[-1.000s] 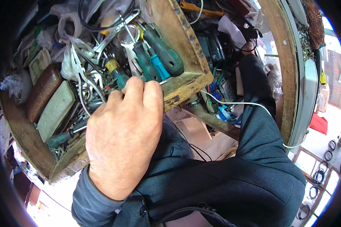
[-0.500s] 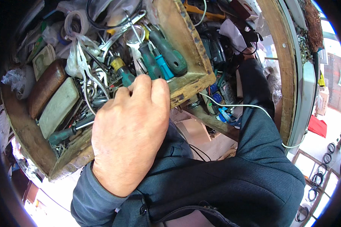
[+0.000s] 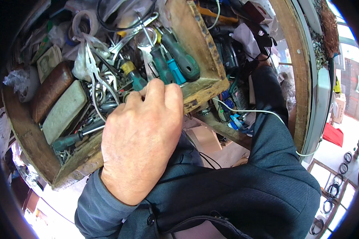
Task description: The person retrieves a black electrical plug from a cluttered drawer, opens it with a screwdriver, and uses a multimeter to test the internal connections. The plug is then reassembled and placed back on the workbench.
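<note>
My left hand [image 3: 143,137] is closed over the front edge of a wooden drawer [image 3: 81,169], its fingertips hidden inside the rim. Close to those fingers lie green-handled screwdrivers [image 3: 181,59], one with a bright blue handle [image 3: 175,71] and one with a yellow collar [image 3: 132,73]. Pliers with pale handles [image 3: 95,75] rest left of them, beside a ring-ended wrench [image 3: 146,42]. Another green screwdriver [image 3: 70,141] lies at the drawer's left corner. My right hand [image 3: 263,59] reaches deep into the dark space right of the drawer; its fingers are lost in shadow.
The drawer also holds a brown case [image 3: 52,91], a grey case [image 3: 64,111], a tape roll [image 3: 85,24] and plastic bags. A white cable [image 3: 263,111] crosses my right sleeve. A wooden upright [image 3: 301,79] stands right of that arm. A cardboard piece [image 3: 204,138] lies below.
The drawer and my left hand on its edge have shifted slightly to the right. My right arm stays almost in place inside the dark space.
</note>
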Available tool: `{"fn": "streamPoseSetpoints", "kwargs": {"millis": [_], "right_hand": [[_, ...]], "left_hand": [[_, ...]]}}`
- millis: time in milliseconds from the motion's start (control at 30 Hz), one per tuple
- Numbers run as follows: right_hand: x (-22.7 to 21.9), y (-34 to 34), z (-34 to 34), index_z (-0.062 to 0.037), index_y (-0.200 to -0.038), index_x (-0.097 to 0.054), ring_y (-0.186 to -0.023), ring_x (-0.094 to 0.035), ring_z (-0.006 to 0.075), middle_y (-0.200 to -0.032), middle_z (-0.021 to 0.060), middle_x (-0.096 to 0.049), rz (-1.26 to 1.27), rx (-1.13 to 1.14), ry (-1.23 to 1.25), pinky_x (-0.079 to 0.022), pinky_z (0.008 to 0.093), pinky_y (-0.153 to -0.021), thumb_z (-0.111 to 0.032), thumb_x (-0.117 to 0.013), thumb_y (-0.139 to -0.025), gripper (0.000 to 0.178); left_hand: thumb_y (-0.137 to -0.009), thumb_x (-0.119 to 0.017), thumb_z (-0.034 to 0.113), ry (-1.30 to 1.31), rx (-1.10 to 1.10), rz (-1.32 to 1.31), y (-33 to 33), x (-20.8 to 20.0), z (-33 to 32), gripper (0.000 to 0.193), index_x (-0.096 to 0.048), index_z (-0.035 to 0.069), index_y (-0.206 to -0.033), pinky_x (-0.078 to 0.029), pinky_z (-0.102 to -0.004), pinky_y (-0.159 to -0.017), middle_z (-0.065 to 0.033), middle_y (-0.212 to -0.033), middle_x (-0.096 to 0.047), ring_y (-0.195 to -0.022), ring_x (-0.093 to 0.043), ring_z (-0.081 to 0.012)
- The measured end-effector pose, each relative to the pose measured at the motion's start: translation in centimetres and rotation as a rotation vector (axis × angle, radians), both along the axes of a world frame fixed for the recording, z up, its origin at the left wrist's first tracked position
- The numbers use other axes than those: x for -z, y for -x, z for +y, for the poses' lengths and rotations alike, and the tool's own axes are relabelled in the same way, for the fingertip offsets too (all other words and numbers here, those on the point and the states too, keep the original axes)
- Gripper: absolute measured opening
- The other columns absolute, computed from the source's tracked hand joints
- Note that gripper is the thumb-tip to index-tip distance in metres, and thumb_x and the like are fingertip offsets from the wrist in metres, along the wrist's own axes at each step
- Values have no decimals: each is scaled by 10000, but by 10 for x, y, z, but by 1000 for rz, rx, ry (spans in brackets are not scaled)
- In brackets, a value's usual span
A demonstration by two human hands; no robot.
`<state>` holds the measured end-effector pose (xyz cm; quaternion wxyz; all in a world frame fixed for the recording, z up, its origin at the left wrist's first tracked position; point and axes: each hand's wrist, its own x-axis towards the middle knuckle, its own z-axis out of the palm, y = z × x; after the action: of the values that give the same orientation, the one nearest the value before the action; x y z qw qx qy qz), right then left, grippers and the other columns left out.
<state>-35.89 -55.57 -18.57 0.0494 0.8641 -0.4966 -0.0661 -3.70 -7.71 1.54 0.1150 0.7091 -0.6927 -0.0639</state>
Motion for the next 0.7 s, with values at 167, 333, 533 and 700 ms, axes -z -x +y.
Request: {"fn": "streamPoseSetpoints", "kwargs": {"millis": [167, 333, 533, 700], "right_hand": [[-4, 7, 3, -165, -864, -791, -894, -756, 304, -966, 110, -786, 4, 21, 18, -601, 426, -747, -327, -790, -749, 199], [-4, 14, 11, -167, -849, -792, -881, -759, 298, -953, 106, -788, 4, 41, 40, -604, 423, -736, -331, -796, -740, 197], [-8, 77, 50, -170, -831, -793, -865, -762, 291, -938, 101, -791, 84, 175, 86, -606, 420, -722, -336, -803, -730, 195], [-6, 126, 87, -172, -817, -794, -852, -765, 285, -925, 97, -793, 204, 315, 110, -608, 417, -710, -341, -810, -721, 195]], "left_hand": [[-850, -662, 112, 11, 18, 5, -1, 2, -1, 118, -551, 83, -875, -580, -335, -583, -68, -824, -558, -717, -677, -222], [-840, -803, 257, -42, -13, 75, -1, -1, 3, 325, -569, 74, -972, -561, -407, -625, -84, -884, -567, -788, -671, -269], [-879, -761, 238, -1, -2, 74, -1, 4, 3, 275, -557, 72, -960, -570, -409, -632, -95, -886, -590, -793, -684, -284], [-893, -751, 217, 54, -3, 101, -1, 8, 8, 251, -564, 62, -954, -578, -419, -630, -107, -884, -607, -790, -701, -300]]}}
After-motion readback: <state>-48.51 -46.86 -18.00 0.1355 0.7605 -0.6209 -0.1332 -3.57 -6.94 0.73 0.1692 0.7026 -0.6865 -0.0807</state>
